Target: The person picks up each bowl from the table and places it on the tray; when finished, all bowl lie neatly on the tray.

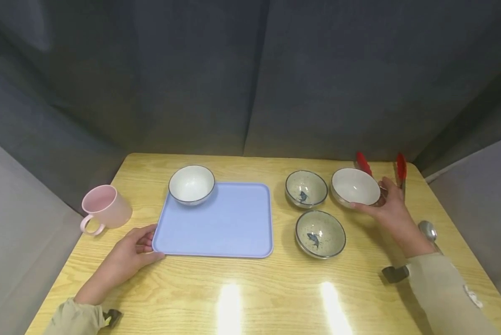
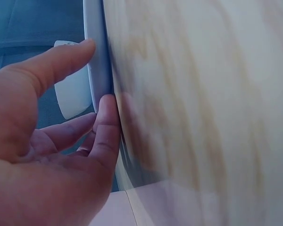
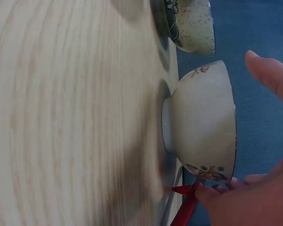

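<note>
A pale blue tray (image 1: pixel 221 223) lies on the table. My left hand (image 1: pixel 130 251) is at its front left corner; in the left wrist view, the thumb (image 2: pixel 61 63) meets the rim and curled fingers (image 2: pixel 106 122) reach the lower edge. A white bowl (image 1: pixel 191 185) sits over the tray's back left corner. My right hand (image 1: pixel 388 209) is spread around another white bowl (image 1: pixel 355 187), which stands upright with a floral pattern outside. Its fingertips are right at the rim, while in the right wrist view the thumb (image 3: pixel 266 70) stands apart from it.
Two speckled bowls with blue fish, one farther back (image 1: pixel 306 188) and one nearer (image 1: pixel 320 234), stand right of the tray. Red-tipped tongs (image 1: pixel 401 167) lie behind my right hand, a metal spoon (image 1: pixel 427 230) beside that wrist. A pink mug (image 1: pixel 106 207) stands at the left edge.
</note>
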Tool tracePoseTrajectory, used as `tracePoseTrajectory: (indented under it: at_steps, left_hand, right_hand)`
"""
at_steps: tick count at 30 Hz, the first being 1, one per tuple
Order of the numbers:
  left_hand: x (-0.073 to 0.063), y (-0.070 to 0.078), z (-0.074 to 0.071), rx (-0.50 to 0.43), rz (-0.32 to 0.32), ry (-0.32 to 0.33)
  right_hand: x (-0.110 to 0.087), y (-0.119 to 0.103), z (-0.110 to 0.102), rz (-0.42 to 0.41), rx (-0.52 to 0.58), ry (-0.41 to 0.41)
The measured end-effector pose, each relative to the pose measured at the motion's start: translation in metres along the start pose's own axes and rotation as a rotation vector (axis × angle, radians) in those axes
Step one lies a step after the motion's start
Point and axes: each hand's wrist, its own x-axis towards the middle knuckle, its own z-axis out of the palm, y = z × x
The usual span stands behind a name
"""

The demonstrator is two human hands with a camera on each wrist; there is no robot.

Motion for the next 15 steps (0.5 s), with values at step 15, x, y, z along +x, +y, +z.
tracePoseTrajectory:
  at_steps: [15]
  left_hand:
    - [0.0004, 0.0011, 0.0006, 0.008, -0.009, 0.002]
  right_hand:
    - [0.0032, 0.0083, 0.0055, 0.044, -0.011, -0.007]
